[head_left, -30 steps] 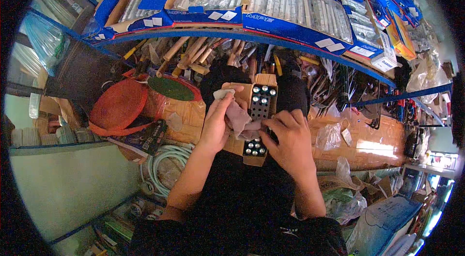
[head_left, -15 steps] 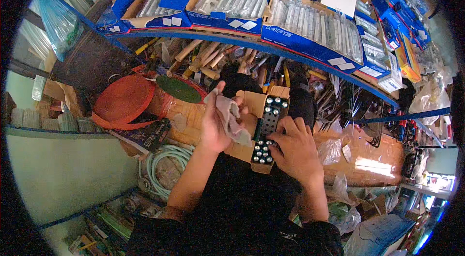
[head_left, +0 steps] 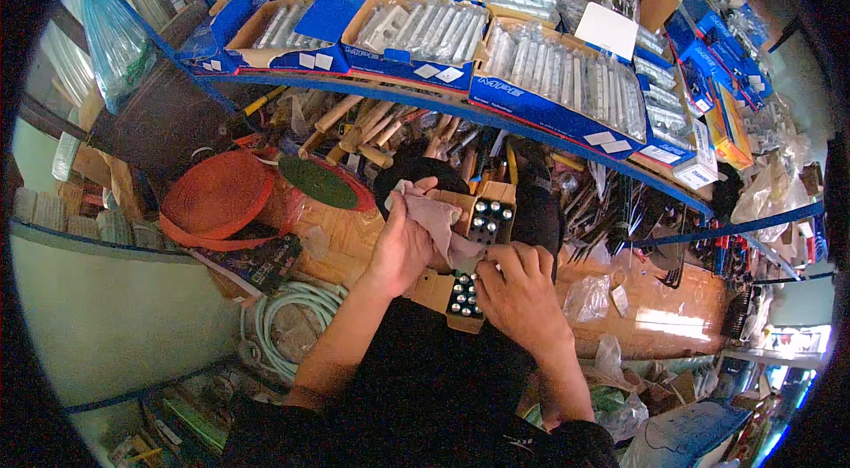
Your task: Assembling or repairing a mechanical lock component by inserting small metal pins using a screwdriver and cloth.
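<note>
An opened cardboard box (head_left: 432,292) sits in front of my body, with a dark rack inside carrying several shiny round-topped metal pieces (head_left: 464,296). My left hand (head_left: 400,248) is closed on a greyish-pink cloth (head_left: 434,222), which drapes over the middle of the rack. Right beside the cloth's lower end, my right hand (head_left: 524,295) has its thumb and fingers pinched together over the rack. Whatever sits in that pinch is hidden by the fingers and the cloth.
Blue boxes (head_left: 567,109) of wrapped metal parts line the shelf ahead. Wooden-handled tools (head_left: 381,123) are heaped below it. Rolled red strap (head_left: 217,193) lies to the left, above a coiled pale hose (head_left: 292,326). Plastic bags (head_left: 589,298) lie to the right.
My right hand's fingers have come up from the rack to the cloth. My left hand has brought the cloth over the rack's middle, so the hands now meet.
</note>
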The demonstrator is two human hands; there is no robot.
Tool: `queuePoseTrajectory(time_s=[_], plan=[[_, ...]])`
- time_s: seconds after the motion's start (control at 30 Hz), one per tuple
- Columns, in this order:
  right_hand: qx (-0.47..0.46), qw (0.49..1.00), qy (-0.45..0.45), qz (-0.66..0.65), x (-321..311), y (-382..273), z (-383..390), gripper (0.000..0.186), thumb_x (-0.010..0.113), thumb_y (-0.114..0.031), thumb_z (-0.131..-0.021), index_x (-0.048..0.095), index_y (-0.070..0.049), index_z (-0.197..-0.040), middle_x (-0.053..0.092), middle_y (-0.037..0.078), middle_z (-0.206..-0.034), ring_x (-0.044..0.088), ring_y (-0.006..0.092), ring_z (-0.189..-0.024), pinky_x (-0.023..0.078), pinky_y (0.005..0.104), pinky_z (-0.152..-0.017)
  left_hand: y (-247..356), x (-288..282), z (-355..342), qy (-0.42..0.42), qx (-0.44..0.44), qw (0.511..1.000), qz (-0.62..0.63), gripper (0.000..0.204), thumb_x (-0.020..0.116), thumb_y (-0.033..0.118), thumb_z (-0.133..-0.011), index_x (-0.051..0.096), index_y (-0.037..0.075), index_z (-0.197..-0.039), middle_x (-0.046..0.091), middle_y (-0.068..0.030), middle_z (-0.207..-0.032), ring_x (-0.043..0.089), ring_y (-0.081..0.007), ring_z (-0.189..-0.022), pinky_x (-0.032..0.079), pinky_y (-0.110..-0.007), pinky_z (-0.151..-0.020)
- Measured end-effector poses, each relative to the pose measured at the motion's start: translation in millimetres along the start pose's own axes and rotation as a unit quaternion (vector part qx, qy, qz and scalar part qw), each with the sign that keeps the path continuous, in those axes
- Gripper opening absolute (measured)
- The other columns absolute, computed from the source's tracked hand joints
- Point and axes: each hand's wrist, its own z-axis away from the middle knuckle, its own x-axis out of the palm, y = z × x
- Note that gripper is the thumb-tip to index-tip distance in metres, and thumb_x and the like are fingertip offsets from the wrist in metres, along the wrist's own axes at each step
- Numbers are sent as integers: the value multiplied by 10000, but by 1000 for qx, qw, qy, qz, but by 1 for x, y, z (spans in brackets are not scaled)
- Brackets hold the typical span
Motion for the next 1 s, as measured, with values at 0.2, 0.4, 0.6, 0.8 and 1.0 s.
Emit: queuePoseTrajectory(time_s=[0.2,0.4,0.6,0.8,1.0], plan=[[58,992,84,-70,-15,4,-2,279,737,-140,-762,630,-87,-1014,588,99,-1051,570,329,-1039,436,475,-918,2,1,3,-11,34,996,-76,499,374,561,-1095,439,216,-1449,616,-30,-1257,632,-240,-1155,502,-455,-1030],[186,973,94,-102,-14,22,17,192,704,-217,-838,583,-71,-868,613,137,-811,631,369,-740,493,484,-663,3,4,2,10,72,994,-79,533,360,585,-1085,428,198,-1445,586,-48,-1301,647,-224,-1126,546,-469,-1011],[353,911,96,-193,-17,50,59,245,637,-262,-1027,646,-49,-906,609,94,-716,589,198,-626,474,416,-587,-2,15,6,29,65,989,-127,705,336,720,-1004,218,296,-1555,559,-113,-1345,652,-313,-1201,595,-529,-965],[478,635,430,-428,-23,55,61,485,476,-450,-1122,634,-84,-845,508,-38,-643,440,64,-552,318,253,-486,-14,33,9,4,54,994,-90,694,292,678,-1038,227,256,-1585,507,-148,-1470,554,-279,-1354,501,-500,-1099],[366,792,163,-460,13,-30,14,366,596,-219,-1069,646,12,-790,600,24,-635,538,78,-578,406,288,-522,-34,79,12,-69,92,992,42,783,317,715,-1027,321,160,-1579,476,-183,-1550,444,-346,-1458,330,-527,-1220]])
